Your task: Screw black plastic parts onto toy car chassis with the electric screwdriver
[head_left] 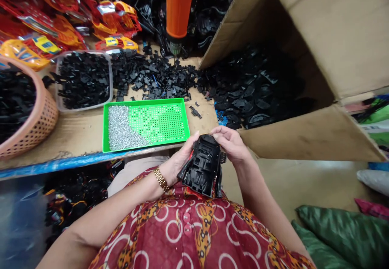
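A: What is the largest thing there?
B: The table (73, 129), light brown with a blue front edge. At its right is an open cardboard box (337, 30) with black parts inside.

A: And smaller than those 2?
B: A pink basket (45, 111) at the far left, partly out of view. Then a green tray (105, 133) at the front edge, and a clear tub (111, 76) just behind the tray's left end, filled with small black pieces.

A: Where is the thing being handled?
B: The black plastic part (203, 163) is off the table, right of the tray and close to the patterned shirt (182, 228), its moulded side showing.

A: How is it held?
B: By 2 hands. The left hand (180, 159) is closed along its left side; the right hand (232, 143) grips its top right corner. Whether anything tiny sits between those fingertips, I cannot tell.

A: The smallest things?
B: Silvery pieces (120, 129), heaped in the tray's left part.
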Demonstrator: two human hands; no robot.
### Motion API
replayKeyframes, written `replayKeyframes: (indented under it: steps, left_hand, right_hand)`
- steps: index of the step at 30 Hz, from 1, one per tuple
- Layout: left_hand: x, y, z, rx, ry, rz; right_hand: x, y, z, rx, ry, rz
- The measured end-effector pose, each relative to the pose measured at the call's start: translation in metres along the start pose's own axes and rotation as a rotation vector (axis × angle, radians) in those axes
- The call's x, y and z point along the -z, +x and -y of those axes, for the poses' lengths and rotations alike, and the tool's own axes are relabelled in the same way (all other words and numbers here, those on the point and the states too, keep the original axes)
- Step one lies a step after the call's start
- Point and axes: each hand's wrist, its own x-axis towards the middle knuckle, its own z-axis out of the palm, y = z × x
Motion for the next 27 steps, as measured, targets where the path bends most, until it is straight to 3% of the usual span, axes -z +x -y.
replayKeyframes:
  steps: [4, 9, 16, 22, 27]
  left_hand:
    - [0.005, 0.002, 0.003, -0.061, 0.015, 0.029]
    - [0.022, 0.012, 0.011, -0.108, 0.092, -0.003]
    - [0.023, 0.02, 0.016, -0.113, 0.134, -0.051]
    - [0.016, 0.019, 0.017, -0.125, 0.203, -0.049]
    - [0.022, 0.019, 0.024, -0.117, 0.229, -0.029]
  right_hand:
    - [0.001, 0.015, 0.014, 0.055, -0.093, 0.067]
    - [0.0, 0.023, 0.014, 0.125, -0.214, 0.102]
    - [-0.02, 0.019, 0.015, 0.385, -0.288, -0.14]
    - [-0.051, 0.02, 0.019, 0.449, -0.269, -0.323]
    - [-0.057, 0.04, 0.005, 0.41, -0.329, -0.423]
